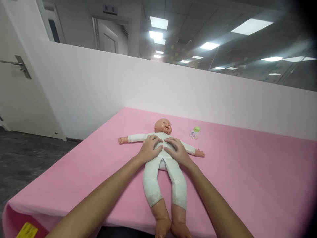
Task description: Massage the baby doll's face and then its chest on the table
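Pink padding covers the counter [247, 185], which runs up to a low white partition wall [99, 86] with glass above it and a white door [17, 82] off to the left. On the padding a baby doll [162, 165] lies on its back, head away from the person, plastic face upward, arms stretched straight out to both sides and legs reaching toward the near edge of the counter. It wears a white cloth one-piece suit, with bare plastic hands, lower legs and feet showing. Both of the person's hands rest flat on the doll's chest and belly, fingers spread and loosely extended, nothing pinched: the left hand [150, 148] on the doll's left-of-view side, the right hand [176, 149] just beside it, their fingertips nearly meeting over the middle of the torso. A small baby bottle [194, 133] with a green cap lies on the padding to the right of the doll's head, apart from the hands.
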A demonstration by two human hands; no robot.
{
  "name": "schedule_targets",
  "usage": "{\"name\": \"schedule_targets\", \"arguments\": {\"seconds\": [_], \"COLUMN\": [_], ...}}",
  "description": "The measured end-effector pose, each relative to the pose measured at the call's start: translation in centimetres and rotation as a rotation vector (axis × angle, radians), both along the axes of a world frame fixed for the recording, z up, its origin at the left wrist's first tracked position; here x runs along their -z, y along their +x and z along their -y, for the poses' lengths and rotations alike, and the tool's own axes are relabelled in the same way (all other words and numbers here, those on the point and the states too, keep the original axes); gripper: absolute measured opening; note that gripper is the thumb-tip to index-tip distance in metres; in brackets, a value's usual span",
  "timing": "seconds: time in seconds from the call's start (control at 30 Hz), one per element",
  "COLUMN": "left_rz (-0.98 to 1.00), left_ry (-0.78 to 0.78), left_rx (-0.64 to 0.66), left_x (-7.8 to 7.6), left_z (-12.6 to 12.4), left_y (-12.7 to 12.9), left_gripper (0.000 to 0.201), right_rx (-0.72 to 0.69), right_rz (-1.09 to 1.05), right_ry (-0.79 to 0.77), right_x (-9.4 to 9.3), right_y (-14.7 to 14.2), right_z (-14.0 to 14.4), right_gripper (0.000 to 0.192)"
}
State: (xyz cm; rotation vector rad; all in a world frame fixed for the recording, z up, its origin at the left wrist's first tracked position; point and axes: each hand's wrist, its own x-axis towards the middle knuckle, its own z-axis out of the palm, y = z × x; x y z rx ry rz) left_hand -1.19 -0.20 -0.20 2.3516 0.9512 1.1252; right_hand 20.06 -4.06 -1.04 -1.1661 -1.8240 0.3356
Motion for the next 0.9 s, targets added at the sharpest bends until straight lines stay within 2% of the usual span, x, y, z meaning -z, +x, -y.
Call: {"name": "schedule_targets", "arguments": {"seconds": [0.13, 0.2, 0.43, 0.67, 0.9], "left_rz": [-0.005, -0.024, -0.032, -0.014, -0.002], "left_ry": [-0.002, -0.013, -0.026, -0.047, -0.064], "left_rx": [0.010, 0.024, 0.042, 0.062, 0.091], "left_x": [0.39, 0.62, 0.50, 0.52, 0.46], "left_z": [-0.17, -0.31, -0.33, -0.44, -0.57], "left_y": [0.08, 0.07, -0.09, -0.10, -0.23], "left_gripper": [0.035, 0.042, 0.037, 0.040, 0.037], "right_rx": [-0.010, -0.015, -0.012, -0.042, -0.028], "right_rz": [0.024, 0.031, -0.005, 0.027, 0.000], "right_ry": [-0.071, -0.098, -0.049, -0.051, -0.052], "right_x": [0.23, 0.28, 0.19, 0.16, 0.14], "right_y": [0.21, 0.27, 0.12, 0.42, 0.24], "right_z": [0.23, 0.32, 0.14, 0.34, 0.22], "right_gripper": [0.065, 0.071, 0.043, 0.054, 0.041]}}
